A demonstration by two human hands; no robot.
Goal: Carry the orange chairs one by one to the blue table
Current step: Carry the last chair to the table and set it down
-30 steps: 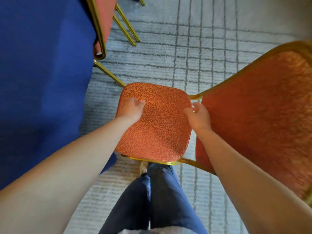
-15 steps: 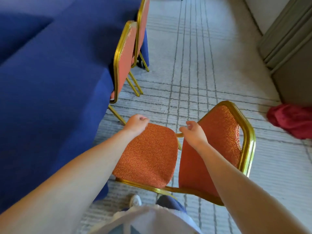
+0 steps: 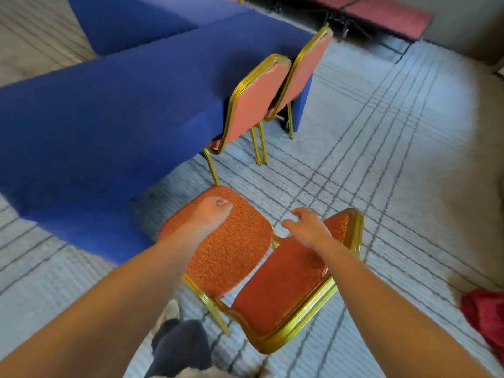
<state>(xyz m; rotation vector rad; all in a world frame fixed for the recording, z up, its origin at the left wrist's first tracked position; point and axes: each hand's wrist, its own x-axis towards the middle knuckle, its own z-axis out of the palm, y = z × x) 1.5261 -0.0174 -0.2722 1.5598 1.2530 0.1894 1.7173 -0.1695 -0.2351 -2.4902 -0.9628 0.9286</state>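
Note:
An orange chair [image 3: 234,257] with a gold frame stands on the carpet just in front of me, its seat close to the draped side of the blue table [image 3: 109,118]. My left hand [image 3: 210,216] lies on the seat's far left corner, fingers curled over the edge. My right hand [image 3: 308,227] hovers over the gap between seat and backrest, fingers spread, touching nothing. Two more orange chairs [image 3: 251,105] [image 3: 305,66] stand side by side against the table further along.
Pale carpet with grey grid lines [image 3: 381,159] stretches to the right. A red cloth heap [image 3: 485,315] lies at the right edge. A red-covered table [image 3: 387,15] stands at the back. My leg and shoe [image 3: 171,315] are below the chair.
My right hand has let go of the chair and opened. The view has risen and swung, showing more of the table and the two chairs beside it.

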